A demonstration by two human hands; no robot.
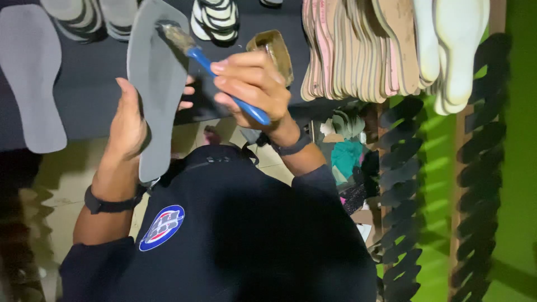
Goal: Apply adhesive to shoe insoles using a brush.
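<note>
- Left hand (130,120) closed round the edge of a flat grey foam shoe sole (156,84), thumb along its left side, fingertips showing past its right edge; sole held upright in the middle-left of the scene, toe end far, heel end near, above a dark jacket with a round blue, white and red badge (162,227).
- Right hand (251,84) wrapped tight on the blue plastic handle of a small brush (208,64); worn, glue-stained bristles resting on the far part of the grey sole's face.
- Black bands on both wrists, left (110,205) and right (291,146).
- Small brownish open tin (274,50) just behind the right hand; contents not clear.
- Second flat grey sole (31,78) lying on the dark table (89,89) at far left, well apart from the held one.
- Black-and-white striped sole stacks (215,19) at the far edge, centre.
- Upright row of tan and pink-edged sole boards (358,47) to the right; pale white soles (456,50) beside it, further right.
- Black cut-out foam strips (400,184) hanging against a green wall (520,168), right side.
- Heap of coloured scraps (347,159), teal among them, low behind the right forearm.
</note>
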